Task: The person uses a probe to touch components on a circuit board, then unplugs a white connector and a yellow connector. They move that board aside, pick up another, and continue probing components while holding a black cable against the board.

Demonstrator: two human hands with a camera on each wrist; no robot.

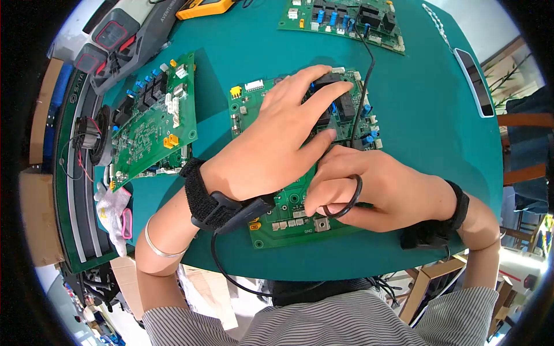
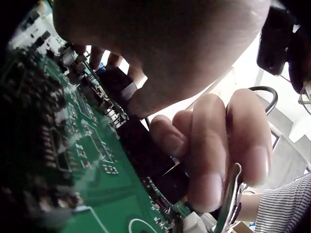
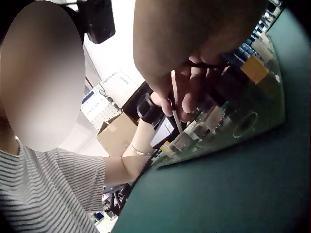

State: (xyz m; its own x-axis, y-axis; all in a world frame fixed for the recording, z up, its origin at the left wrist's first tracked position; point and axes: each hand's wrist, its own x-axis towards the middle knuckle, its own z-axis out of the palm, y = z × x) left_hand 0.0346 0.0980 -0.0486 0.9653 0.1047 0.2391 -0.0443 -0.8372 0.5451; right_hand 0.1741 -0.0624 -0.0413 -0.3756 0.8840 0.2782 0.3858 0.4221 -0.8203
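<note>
A green circuit board (image 1: pixel 271 237) lies flat before me, partly hidden by both hands. My left hand (image 1: pixel 271 135) spreads over its upper middle, fingertips at black block-shaped components (image 1: pixel 344 108), thumb close beside the right hand. Over the board's lower right, my right hand (image 1: pixel 384 187) has its fingers curled and pinches a slim metal piece (image 2: pixel 229 201), whose kind I cannot tell. The same piece (image 3: pixel 177 124) points down at the board's edge in the right wrist view. A black loop (image 1: pixel 360 187) curves round the right fingers. A black cable (image 1: pixel 369 69) runs down to this hand.
A similar board (image 1: pixel 144 135) leans at the left by a round speaker-like part (image 1: pixel 95 138); another board (image 1: pixel 346 37) lies at the back. Around them are a grey-and-black case (image 1: pixel 141 49), a yellow device (image 1: pixel 202 8), a phone (image 1: pixel 474 83) and a glove (image 1: pixel 111 210).
</note>
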